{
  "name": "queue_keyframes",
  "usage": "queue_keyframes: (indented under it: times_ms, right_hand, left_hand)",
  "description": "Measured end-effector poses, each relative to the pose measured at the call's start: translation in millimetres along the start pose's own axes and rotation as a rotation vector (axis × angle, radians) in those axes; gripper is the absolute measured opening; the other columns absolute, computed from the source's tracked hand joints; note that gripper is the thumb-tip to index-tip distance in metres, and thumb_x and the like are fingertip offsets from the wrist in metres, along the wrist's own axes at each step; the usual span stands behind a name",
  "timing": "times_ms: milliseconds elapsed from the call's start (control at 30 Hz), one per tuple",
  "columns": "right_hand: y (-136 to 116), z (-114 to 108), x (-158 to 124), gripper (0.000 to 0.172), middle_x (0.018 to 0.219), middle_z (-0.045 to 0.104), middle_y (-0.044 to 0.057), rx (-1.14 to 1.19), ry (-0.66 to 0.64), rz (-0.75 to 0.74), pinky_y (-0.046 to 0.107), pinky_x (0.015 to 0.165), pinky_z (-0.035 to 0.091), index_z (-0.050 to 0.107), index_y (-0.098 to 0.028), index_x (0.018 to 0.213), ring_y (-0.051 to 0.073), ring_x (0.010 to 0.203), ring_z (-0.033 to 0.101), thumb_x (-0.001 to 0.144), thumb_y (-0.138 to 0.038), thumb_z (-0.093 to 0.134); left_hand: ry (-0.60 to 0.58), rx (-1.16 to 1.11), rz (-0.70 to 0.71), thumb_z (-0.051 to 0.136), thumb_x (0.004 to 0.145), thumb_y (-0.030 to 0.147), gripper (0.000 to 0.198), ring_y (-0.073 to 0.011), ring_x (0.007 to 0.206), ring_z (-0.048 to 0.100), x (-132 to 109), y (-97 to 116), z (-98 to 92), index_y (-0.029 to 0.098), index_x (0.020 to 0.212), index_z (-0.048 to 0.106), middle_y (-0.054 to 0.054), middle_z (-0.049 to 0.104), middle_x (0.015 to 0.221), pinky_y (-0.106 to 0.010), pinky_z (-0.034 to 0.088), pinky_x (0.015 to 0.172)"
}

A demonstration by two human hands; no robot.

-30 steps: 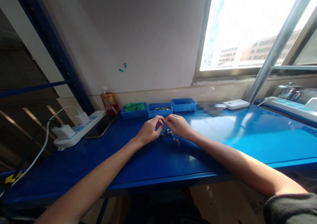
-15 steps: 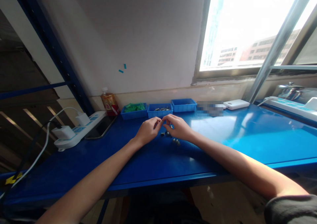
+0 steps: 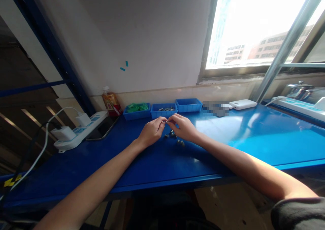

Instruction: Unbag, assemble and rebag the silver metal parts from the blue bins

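A small part (image 3: 166, 122) is held above the table (image 3: 137, 165), where the fingertips of both hands meet; it is too small and too covered to tell what it is. The left hand (image 3: 151, 131) has its thumb and forefinger pinched on one end, and the right hand (image 3: 185, 127) has its fingers clamped on the other end. Just below them, small metal pieces (image 3: 172, 134) lie loose on the table in a loose cluster near the right hand, with a short row of metal pieces (image 3: 181, 142) slightly nearer the person.

Beyond the hands, three blue bins stand side by side near the wall (image 3: 157, 37). The left bin (image 3: 137, 116) contains green material, the middle bin (image 3: 164, 115) holds small metal pieces, and the contents of the right bin (image 3: 190, 108) are hard to make out. A bottle (image 3: 111, 103) with an amber and red look stands to the left of the bins. Nearer the person on that side, a dark phone (image 3: 103, 128) lies beside a white power strip (image 3: 87, 130) with two chargers plugged into it. On the right, past a pixelated patch, a white box (image 3: 243, 104) lies on the table below the window (image 3: 243, 23).
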State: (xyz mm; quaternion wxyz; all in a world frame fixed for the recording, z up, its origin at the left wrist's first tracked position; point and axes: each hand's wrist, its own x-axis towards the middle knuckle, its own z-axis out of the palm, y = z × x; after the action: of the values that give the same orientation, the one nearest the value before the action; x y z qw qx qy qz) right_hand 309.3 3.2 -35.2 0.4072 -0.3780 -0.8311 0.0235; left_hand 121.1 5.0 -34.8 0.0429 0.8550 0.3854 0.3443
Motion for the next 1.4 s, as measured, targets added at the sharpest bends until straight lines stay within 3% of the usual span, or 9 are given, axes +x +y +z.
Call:
queue_keyframes:
  times_ms: [100,200,533,733,833,1000,1167,1300,1400]
  right_hand:
    - [0.8,0.5,0.0,0.011,0.083,0.061,0.002,-0.007,0.000,0.008,0.023,0.066,0.039,0.059,-0.020,0.089,0.013,0.073,0.055,0.091,-0.028,0.051]
    - [0.4,1.7,-0.1,0.012,0.084,0.062,0.002,-0.006,-0.021,0.008,0.023,0.066,0.039,0.059,-0.020,0.087,0.013,0.074,0.056,0.091,-0.027,0.049]
    - [-3.0,2.0,-1.6,0.019,0.079,0.060,0.000,0.017,-0.038,-0.005,0.024,0.066,0.042,0.055,-0.021,0.104,0.013,0.070,0.056,0.086,-0.024,0.054]
    - [-4.0,3.1,-1.7,0.012,0.085,0.063,0.002,0.011,-0.034,-0.027,0.024,0.069,0.042,0.058,-0.022,0.098,0.014,0.074,0.058,0.089,-0.024,0.050]
    - [-3.4,3.0,-1.1,0.012,0.086,0.064,0.003,0.002,-0.010,-0.003,0.024,0.069,0.042,0.059,-0.021,0.096,0.014,0.074,0.058,0.090,-0.027,0.050]
    - [-3.7,1.0,-0.4,0.013,0.085,0.065,0.004,-0.010,0.009,0.014,0.023,0.067,0.041,0.059,-0.021,0.088,0.014,0.074,0.059,0.091,-0.026,0.048]
    - [-2.3,2.6,-0.1,0.016,0.080,0.065,0.003,-0.022,0.001,0.017,0.024,0.066,0.041,0.059,-0.019,0.081,0.014,0.072,0.058,0.091,-0.027,0.048]
    - [-0.5,3.2,-0.4,0.013,0.078,0.063,0.002,0.001,0.032,0.027,0.024,0.067,0.042,0.059,-0.020,0.092,0.014,0.072,0.058,0.090,-0.029,0.050]
    - [-0.4,1.9,-1.0,0.019,0.076,0.060,0.000,0.019,0.047,0.006,0.023,0.067,0.043,0.057,-0.020,0.105,0.014,0.070,0.057,0.088,-0.029,0.053]
  left_hand:
    - [0.029,0.019,0.025,0.047,0.091,0.027,0.023,-0.0150,0.074,0.062,-1.1,1.7,0.2,0.022,0.112,0.052,-0.002,0.065,0.088,-0.025,0.046,0.069]
    - [0.054,0.052,0.047,0.051,0.088,0.029,0.020,-0.0145,0.072,0.060,-1.5,3.5,0.4,0.021,0.106,0.053,-0.001,0.064,0.085,-0.025,0.047,0.068]
    - [0.042,0.056,-0.020,0.039,0.095,0.032,0.022,-0.0178,0.078,0.062,0.6,4.4,-3.0,0.020,0.094,0.058,-0.004,0.066,0.085,-0.027,0.045,0.071]
    - [-0.009,0.027,0.009,0.031,0.098,0.033,0.032,-0.0181,0.082,0.062,0.7,3.8,-1.5,0.019,0.087,0.059,-0.005,0.065,0.086,-0.027,0.045,0.075]
    - [-0.004,0.011,0.006,0.031,0.098,0.032,0.031,-0.0184,0.086,0.062,0.6,4.5,-3.4,0.019,0.093,0.059,-0.006,0.065,0.091,-0.028,0.046,0.077]
    - [0.041,0.020,0.032,0.047,0.091,0.031,0.023,-0.0166,0.080,0.061,-1.0,3.5,-3.4,0.020,0.110,0.053,-0.004,0.064,0.094,-0.028,0.047,0.074]
    - [0.045,0.126,0.097,0.052,0.088,0.031,0.018,-0.0170,0.077,0.060,-1.7,1.8,0.1,0.019,0.100,0.055,-0.004,0.064,0.089,-0.030,0.045,0.073]
    - [0.057,0.096,0.056,0.045,0.092,0.033,0.020,-0.0182,0.080,0.061,-0.5,2.5,-1.2,0.018,0.098,0.057,-0.005,0.065,0.088,-0.031,0.045,0.077]
    - [0.025,-0.081,-0.027,0.042,0.094,0.036,0.025,-0.0182,0.080,0.061,0.9,1.3,-1.2,0.018,0.096,0.058,-0.005,0.066,0.087,-0.029,0.046,0.075]
